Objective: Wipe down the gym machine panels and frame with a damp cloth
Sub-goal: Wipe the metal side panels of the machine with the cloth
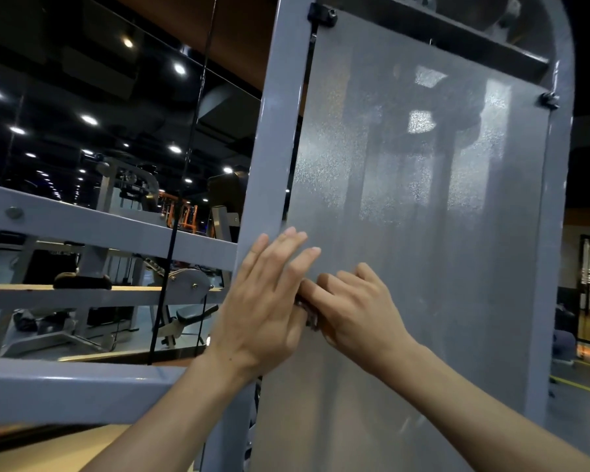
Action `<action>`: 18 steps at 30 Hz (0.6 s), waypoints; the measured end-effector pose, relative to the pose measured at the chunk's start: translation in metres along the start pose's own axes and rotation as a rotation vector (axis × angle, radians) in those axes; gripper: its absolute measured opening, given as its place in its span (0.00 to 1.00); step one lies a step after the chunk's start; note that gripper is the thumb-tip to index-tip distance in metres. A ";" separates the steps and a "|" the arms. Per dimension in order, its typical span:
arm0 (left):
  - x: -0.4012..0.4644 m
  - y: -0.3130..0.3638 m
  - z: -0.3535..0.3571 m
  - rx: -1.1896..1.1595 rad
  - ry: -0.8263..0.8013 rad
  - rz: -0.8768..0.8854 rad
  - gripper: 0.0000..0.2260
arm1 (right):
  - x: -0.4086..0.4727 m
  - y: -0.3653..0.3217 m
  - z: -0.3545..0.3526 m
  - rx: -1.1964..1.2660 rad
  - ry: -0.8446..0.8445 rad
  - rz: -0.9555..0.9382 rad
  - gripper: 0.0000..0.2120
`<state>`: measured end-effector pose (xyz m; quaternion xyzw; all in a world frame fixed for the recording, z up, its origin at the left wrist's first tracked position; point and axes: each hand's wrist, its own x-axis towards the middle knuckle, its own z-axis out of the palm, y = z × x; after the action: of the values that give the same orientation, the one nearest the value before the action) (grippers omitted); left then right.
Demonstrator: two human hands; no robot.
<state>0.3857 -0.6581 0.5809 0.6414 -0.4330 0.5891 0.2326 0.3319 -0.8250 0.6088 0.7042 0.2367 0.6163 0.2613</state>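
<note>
Both hands are up against the grey frosted panel [423,199] of the gym machine, approx. mid-height; left hand [263,301] lies flat w/ fingers straight and spread, fingertips reaching across the panel's left edge where it meets the grey upright frame post [269,148]; it grips nothing; right hand [351,308] sits just beside it, touching it at the thumb side, fingers curled and pressed to the panel; a small dark crumpled bit of cloth [309,315] shows between the 2 hands, under the right hand's thumb and palm; most of it is hidden, so it's prob. pinched by the right hand, but the grip itself isn't clear; both forearms are bare and come up from the bottom edge; panel is translucent, w/ blurred vertical shapes and bright patches behind it; 2 black clips hold it to the frame, 1 at top left [322,15] and 1 at right [550,100]; a curved frame tube [564,165] runs down the panel's right side; to the left, horizontal grey frame bars [99,226] w/ a bolt head [14,212], and a thin black cable [184,182] hanging down; beyond that, other gym machines [130,192] and round ceiling lights [179,68] in a dark room; yellow floor line [583,386] at far right.
</note>
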 end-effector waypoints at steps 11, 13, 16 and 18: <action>-0.091 0.028 -0.023 -0.065 -0.154 -0.128 0.28 | -0.006 -0.006 -0.008 -0.038 -0.067 -0.011 0.08; -0.095 0.028 -0.020 -0.023 -0.228 -0.169 0.27 | 0.019 0.007 -0.009 -0.052 -0.066 0.044 0.05; -0.098 0.031 -0.014 0.045 -0.321 -0.190 0.28 | 0.060 0.032 -0.010 -0.031 -0.032 0.189 0.07; -0.102 0.033 -0.012 0.060 -0.348 -0.204 0.30 | 0.070 0.034 -0.009 -0.018 -0.030 0.258 0.11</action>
<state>0.3583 -0.6368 0.4782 0.7808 -0.3818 0.4552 0.1936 0.3322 -0.8042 0.6842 0.7354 0.1348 0.6364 0.1897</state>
